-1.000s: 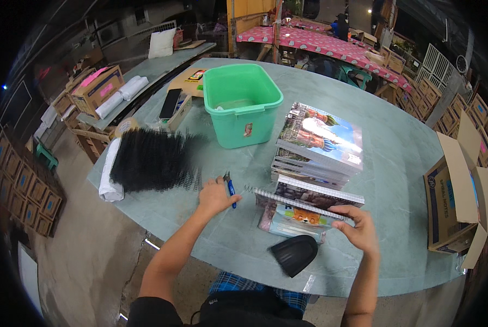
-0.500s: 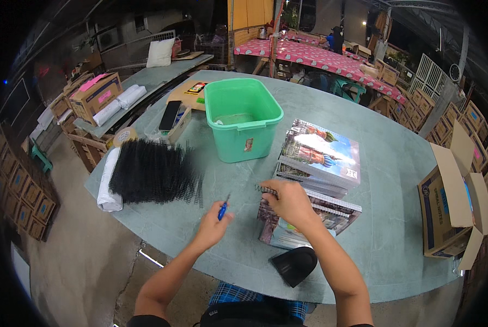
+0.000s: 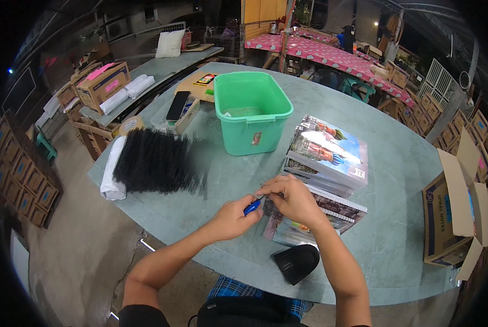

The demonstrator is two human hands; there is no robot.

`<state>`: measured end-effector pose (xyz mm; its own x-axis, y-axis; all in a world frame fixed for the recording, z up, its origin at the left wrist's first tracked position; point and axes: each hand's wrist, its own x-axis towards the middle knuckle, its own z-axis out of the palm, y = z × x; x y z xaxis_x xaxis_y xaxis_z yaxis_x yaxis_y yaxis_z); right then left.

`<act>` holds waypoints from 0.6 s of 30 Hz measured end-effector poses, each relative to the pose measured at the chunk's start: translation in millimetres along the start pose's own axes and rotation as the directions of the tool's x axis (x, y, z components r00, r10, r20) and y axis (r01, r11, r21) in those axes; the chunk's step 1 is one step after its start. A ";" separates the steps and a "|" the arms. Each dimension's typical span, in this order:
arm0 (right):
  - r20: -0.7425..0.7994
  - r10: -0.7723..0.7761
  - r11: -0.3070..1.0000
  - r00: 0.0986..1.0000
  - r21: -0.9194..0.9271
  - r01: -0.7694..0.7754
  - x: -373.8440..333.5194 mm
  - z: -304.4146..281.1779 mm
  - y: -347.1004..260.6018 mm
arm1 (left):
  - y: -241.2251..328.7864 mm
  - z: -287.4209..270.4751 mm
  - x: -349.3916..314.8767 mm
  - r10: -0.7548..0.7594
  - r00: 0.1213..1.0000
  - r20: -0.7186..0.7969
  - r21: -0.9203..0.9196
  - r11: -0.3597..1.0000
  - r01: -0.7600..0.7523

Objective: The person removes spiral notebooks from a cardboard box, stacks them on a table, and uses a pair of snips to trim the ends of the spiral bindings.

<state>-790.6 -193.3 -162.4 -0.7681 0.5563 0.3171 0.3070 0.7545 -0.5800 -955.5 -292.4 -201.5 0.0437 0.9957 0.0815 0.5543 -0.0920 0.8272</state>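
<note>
My left hand is closed around a small blue-handled tool. The tool's tip meets the fingers of my right hand, which pinch together above the left edge of a lower stack of notebooks. A black spiral coil is in that pinch, mostly hidden by the fingers. Just behind stands a taller stack of spiral notebooks with a colourful domed building on the cover. To the left of my hands lies a big heap of black spiral coils.
A green bin stands behind my hands. Nearer me is a black rounded object. An opened carton stands at the right. Along the left lie a white roll, a tape roll and a phone.
My left hand has moved right and slightly up, bringing the blue-handled tool to my right hand. The coil end that stuck out from my right fingers is now mostly covered. The view has shifted slightly.
</note>
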 end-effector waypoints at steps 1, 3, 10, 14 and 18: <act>-0.009 -0.017 1.000 1.000 0.001 0.017 -1.2 1.3 1.4 | 1.6 -4.1 2.3 -0.049 0.997 0.054 0.026 0.999 0.048; -0.043 0.015 1.000 0.999 0.026 -0.014 -1.7 1.8 -2.1 | 5.5 -11.7 4.6 -0.151 0.976 0.154 0.088 0.986 0.139; -0.190 0.138 0.989 0.972 -0.029 -0.146 -2.9 4.2 -5.3 | -22.0 -10.1 -9.2 0.086 0.792 0.604 -0.785 0.239 0.572; -0.221 0.126 0.991 0.967 -0.017 -0.133 -4.8 5.6 -6.4 | -11.2 -5.2 -8.2 0.229 0.732 0.641 -0.756 0.024 0.654; -0.249 0.093 0.993 0.964 -0.044 -0.107 -9.0 6.7 -10.3 | 2.0 -1.0 -8.2 0.190 0.748 0.636 -0.756 -0.040 0.653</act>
<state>-790.6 -208.4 -164.3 -0.5724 0.6931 0.4383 0.4117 0.7051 -0.5773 -955.6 -300.7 -200.0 0.6667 0.7329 -0.1355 -0.6220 0.6473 0.4405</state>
